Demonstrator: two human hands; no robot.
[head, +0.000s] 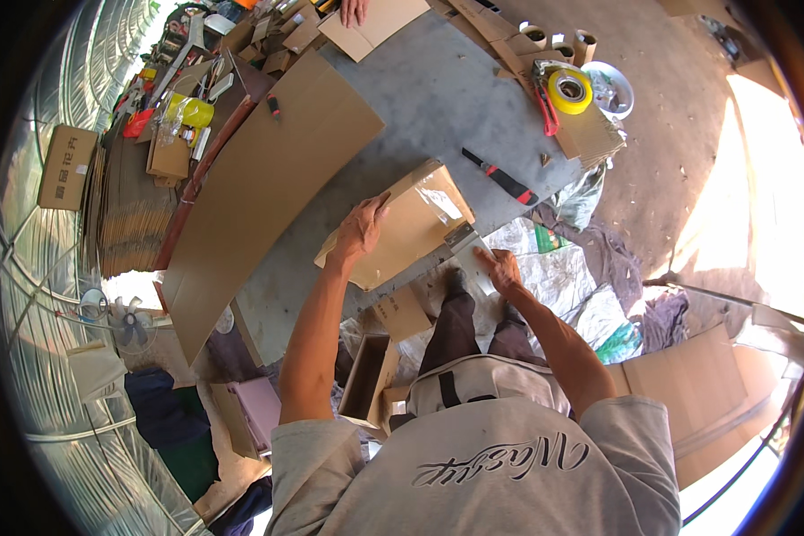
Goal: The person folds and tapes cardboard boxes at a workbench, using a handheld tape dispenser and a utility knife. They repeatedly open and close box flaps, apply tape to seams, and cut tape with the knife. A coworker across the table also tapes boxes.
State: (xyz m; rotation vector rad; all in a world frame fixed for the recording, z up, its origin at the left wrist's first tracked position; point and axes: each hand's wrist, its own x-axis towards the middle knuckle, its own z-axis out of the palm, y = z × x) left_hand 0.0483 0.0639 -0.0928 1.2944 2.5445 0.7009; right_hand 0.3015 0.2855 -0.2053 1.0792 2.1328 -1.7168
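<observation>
A closed cardboard box (412, 224) with shiny clear tape at its far right end lies near the front edge of the grey worktable (429, 87). My left hand (363, 228) grips the box along its left side, with the fingers over the upper edge. In my right hand (499, 268) is a flat grey-white piece (472, 254) with a dark band at its upper end. That end meets the box's near right corner; exactly what the piece is, I cannot tell. Beyond the box lies a black-and-red handled saw or knife (502, 177).
A large cardboard sheet (288, 147) covers the table's left side, with a small cutter (273, 107) on it. Yellow-cored tape (569, 90) and a red utility knife (547, 110) lie far right. Another person's hand (354, 10) touches cardboard (375, 27). Stacked flat cartons (137, 228) stand left.
</observation>
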